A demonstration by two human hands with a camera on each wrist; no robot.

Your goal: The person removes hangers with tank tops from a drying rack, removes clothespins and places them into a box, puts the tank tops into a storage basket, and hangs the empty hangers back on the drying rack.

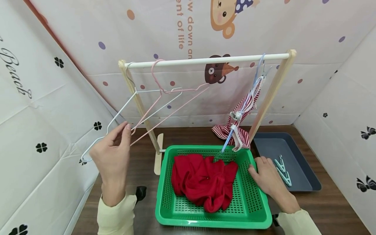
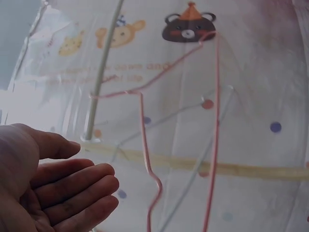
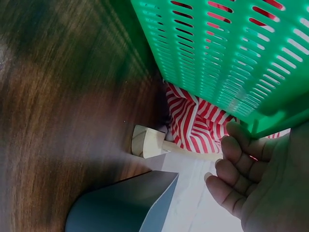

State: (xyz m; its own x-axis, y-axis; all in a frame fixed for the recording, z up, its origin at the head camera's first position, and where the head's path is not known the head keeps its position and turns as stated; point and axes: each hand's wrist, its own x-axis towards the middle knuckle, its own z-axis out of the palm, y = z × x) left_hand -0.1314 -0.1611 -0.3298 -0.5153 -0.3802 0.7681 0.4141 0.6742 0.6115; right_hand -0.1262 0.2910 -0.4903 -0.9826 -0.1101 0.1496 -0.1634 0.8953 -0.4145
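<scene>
My left hand [image 1: 113, 153] is raised beside the lower ends of a pink hanger [image 1: 170, 114] and a white hanger [image 1: 120, 112]. The left wrist view shows that hand [image 2: 72, 179] with loosely bent fingers and nothing between them, apart from the pink hanger [image 2: 145, 130]. Both hangers hang at the left of a rail [image 1: 191, 61]. My right hand [image 1: 268, 176] holds the right rim of a green basket [image 1: 211, 223], thumb on the inner side and bent fingers outside. A crumpled red cloth [image 1: 202, 182] lies in the basket.
A red-and-white striped garment [image 1: 246, 104] hangs on a blue hanger [image 1: 258, 68] at the rail's right, with white clips on it. Behind my right hand is a dark grey tray [image 1: 305, 173] holding light green clothespins [image 1: 283, 173]. Wooden posts [image 1: 273, 94] support the rail.
</scene>
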